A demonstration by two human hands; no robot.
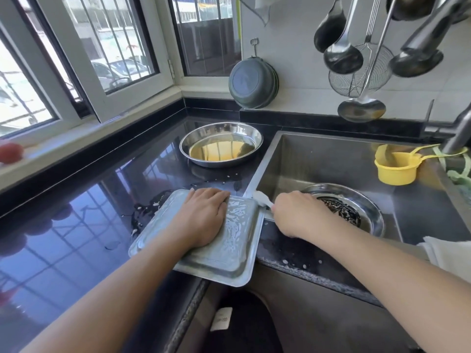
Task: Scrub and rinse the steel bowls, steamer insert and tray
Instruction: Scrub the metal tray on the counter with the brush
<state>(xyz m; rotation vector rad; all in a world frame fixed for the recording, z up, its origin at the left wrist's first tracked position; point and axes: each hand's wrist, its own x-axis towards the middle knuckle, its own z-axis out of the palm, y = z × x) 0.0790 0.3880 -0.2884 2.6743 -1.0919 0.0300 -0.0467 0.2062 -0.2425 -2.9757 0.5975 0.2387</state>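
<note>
A rectangular steel tray [229, 253] lies upside down on the black counter's front edge, wet and soapy, one corner hanging past the edge. My left hand [204, 217] lies palm down on it, fingers bent over its far rim. My right hand [295, 215] grips a white scrubber [261, 198] whose tip touches the tray's far right corner. A round steel bowl [221, 143] stands on the counter behind. In the sink [318, 154] sits another steel bowl [367, 207] holding a dark perforated insert [341, 212].
A yellow scoop [396, 169] hangs at the sink's right wall under the faucet [458, 133]. Ladles and a wire skimmer [356, 70] hang on the wall above. A grey pan [251, 82] hangs by the window. A white cloth [448, 253] lies at the right.
</note>
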